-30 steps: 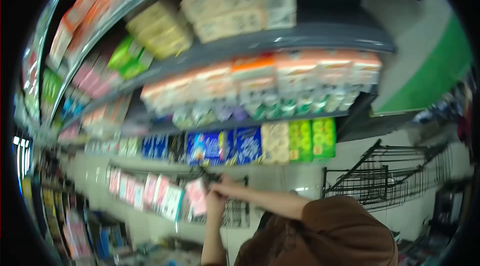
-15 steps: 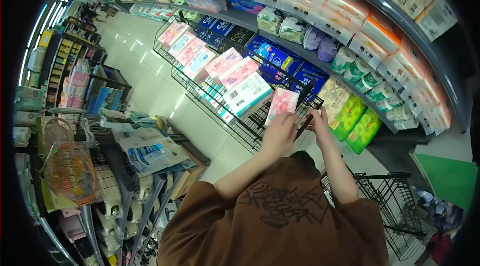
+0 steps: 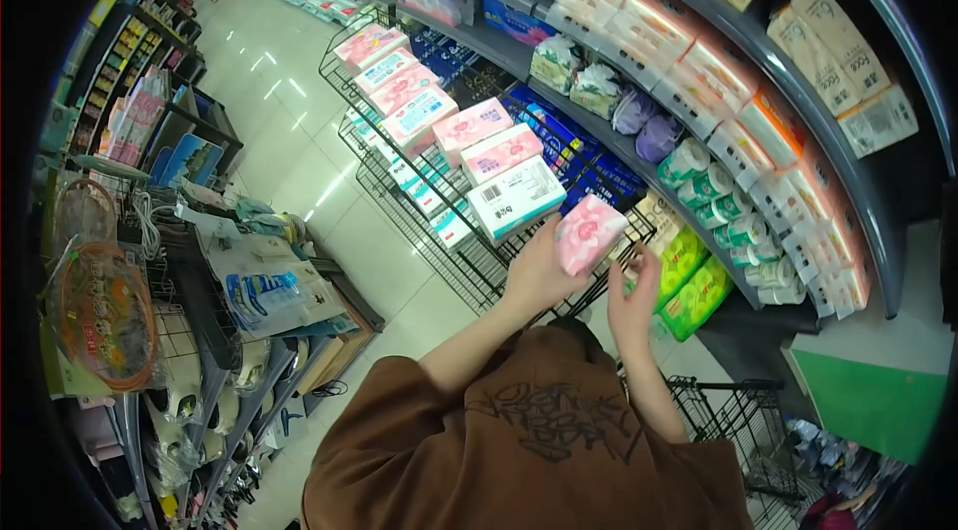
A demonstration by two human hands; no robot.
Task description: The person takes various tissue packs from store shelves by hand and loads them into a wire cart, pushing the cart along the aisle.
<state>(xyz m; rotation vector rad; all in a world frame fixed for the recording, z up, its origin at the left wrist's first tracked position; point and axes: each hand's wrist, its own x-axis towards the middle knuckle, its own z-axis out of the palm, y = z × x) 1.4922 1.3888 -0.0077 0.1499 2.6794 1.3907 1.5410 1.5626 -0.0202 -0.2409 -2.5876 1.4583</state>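
Note:
A pink floral tissue pack (image 3: pixel 591 234) is gripped in my left hand (image 3: pixel 542 265), over the near end of a black wire cart (image 3: pixel 454 265). Just right of the pack, my right hand (image 3: pixel 636 292) is raised with its fingers apart and holds nothing. Several pink packs (image 3: pixel 471 129) stand in a row in the cart, with a white and teal pack (image 3: pixel 516 198) at the near end of the row, beside my left hand.
Shelves on the right hold orange and white tissue packs (image 3: pixel 714 71), green and white rolls (image 3: pixel 711 196) and green packs (image 3: pixel 697 297). A second wire cart (image 3: pixel 743 420) stands at lower right. Racks with hanging goods (image 3: pixel 284 300) line the left. Tiled floor (image 3: pixel 319 166) runs between.
The view has shifted slightly. My left hand has lifted the pink pack and tilted it, and my right hand has moved off the cart's end and opened.

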